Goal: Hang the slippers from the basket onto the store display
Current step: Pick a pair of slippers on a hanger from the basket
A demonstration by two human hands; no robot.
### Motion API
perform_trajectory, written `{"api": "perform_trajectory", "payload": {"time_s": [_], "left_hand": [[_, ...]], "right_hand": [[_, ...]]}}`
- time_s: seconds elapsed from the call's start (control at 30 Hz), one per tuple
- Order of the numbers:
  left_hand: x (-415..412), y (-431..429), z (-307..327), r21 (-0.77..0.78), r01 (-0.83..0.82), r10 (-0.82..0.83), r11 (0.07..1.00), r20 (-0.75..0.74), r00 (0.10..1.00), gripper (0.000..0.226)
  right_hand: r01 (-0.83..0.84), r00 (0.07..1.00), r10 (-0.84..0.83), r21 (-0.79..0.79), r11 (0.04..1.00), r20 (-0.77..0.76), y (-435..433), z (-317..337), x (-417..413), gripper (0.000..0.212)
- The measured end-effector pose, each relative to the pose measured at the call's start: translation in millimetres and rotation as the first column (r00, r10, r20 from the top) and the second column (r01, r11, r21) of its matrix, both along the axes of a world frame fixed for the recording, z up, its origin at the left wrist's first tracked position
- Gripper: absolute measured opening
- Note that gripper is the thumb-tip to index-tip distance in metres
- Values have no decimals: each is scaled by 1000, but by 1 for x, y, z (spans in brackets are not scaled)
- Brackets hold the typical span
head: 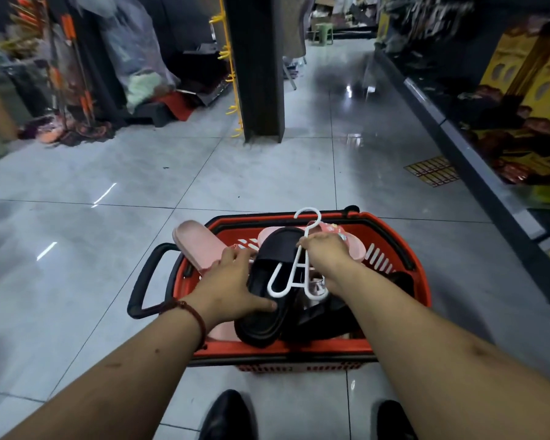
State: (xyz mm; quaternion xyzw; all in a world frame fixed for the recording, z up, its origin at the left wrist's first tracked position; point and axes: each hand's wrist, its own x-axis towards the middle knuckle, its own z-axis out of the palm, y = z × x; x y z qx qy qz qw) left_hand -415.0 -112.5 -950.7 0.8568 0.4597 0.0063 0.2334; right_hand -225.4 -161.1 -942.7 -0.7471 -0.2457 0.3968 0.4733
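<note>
A red shopping basket (394, 239) with black handles stands on the tiled floor in front of me, holding several slippers. My left hand (232, 287) grips a black slipper (267, 300) by its side, thumb on the sole edge. My right hand (327, 258) holds a white plastic hanger (294, 271) that lies across the black slipper, its hook pointing away from me. A pink slipper (196, 242) sticks out over the basket's left rim. Another pink slipper (353, 241) lies at the far side, and a second black slipper (327, 315) rests under my right wrist.
A dark pillar (258, 68) with yellow display hooks (232, 109) on its left side stands ahead. A shelf unit (477, 154) with yellow packaged goods runs along the right. Cluttered goods sit at the far left. My black shoes (226, 414) are at the bottom.
</note>
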Motion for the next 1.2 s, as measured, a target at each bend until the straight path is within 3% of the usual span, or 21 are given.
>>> {"api": "perform_trajectory", "payload": {"time_s": [0.1, 0.33, 0.43, 0.53, 0.6, 0.73, 0.9, 1.2], "left_hand": [[16, 4, 2, 194, 146, -157, 970, 45, 987, 109], [47, 5, 5, 199, 267, -271, 943, -7, 962, 106], [55, 1, 13, 193, 283, -270, 940, -88, 959, 101], [59, 1, 16, 232, 321, -281, 918, -190, 941, 108], [61, 3, 15, 258, 320, -262, 912, -235, 936, 111], [58, 7, 16, 287, 280, -228, 916, -201, 953, 106], [54, 3, 34, 235, 283, -248, 930, -166, 954, 121], [35, 10, 38, 83, 354, -312, 931, -321, 894, 132]], "right_hand": [[-22, 999, 23, -36, 999, 39, 0, -4, 5, 17], [-68, 993, 74, -60, 996, 92, -9, -5, 18, 26], [-101, 995, 101, -49, 994, -9, -15, -1, 23, 22], [-95, 993, 87, -98, 991, -80, -19, -3, 30, 32], [-134, 982, 117, -109, 985, -150, -24, 2, 32, 23], [-216, 945, 194, -54, 975, -265, -32, 7, 37, 15], [-211, 943, 198, -19, 977, -267, -35, 10, 37, 18], [-257, 939, 241, -33, 966, -247, -32, 12, 25, 17]]}}
